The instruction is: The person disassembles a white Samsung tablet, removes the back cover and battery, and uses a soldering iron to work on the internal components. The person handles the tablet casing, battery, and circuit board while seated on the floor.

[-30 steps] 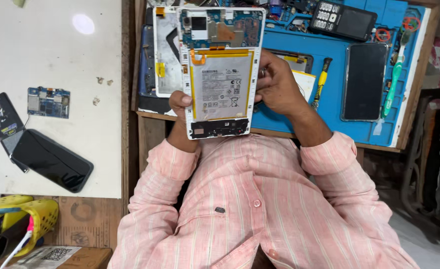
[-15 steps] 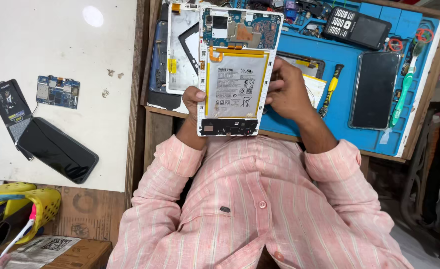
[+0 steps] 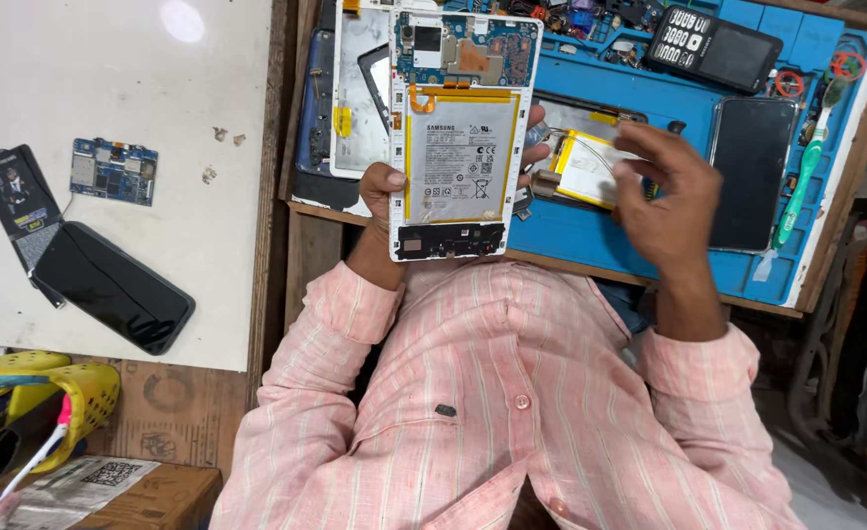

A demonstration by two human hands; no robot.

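Note:
My left hand (image 3: 382,188) grips the left edge of an opened white tablet (image 3: 463,137) and holds it upright in front of my chest. The tablet's silver battery and green-blue circuit board face me. My right hand (image 3: 664,191) is off the tablet, to its right, with fingers apart and nothing in them. It hovers over the blue work mat (image 3: 591,240), next to a flat yellow-edged battery part (image 3: 581,167) lying there. A silver back cover (image 3: 360,93) lies behind the tablet's left side.
On the mat lie a black phone (image 3: 753,172), a black keypad device (image 3: 713,44) and a green toothbrush (image 3: 805,182). The white table at left holds a black phone (image 3: 109,285) and a small circuit board (image 3: 114,170). A yellow basket (image 3: 70,393) sits lower left.
My right hand has let go of the tablet's right edge and moved right, over the mat. The left hand keeps hold of the tablet alone.

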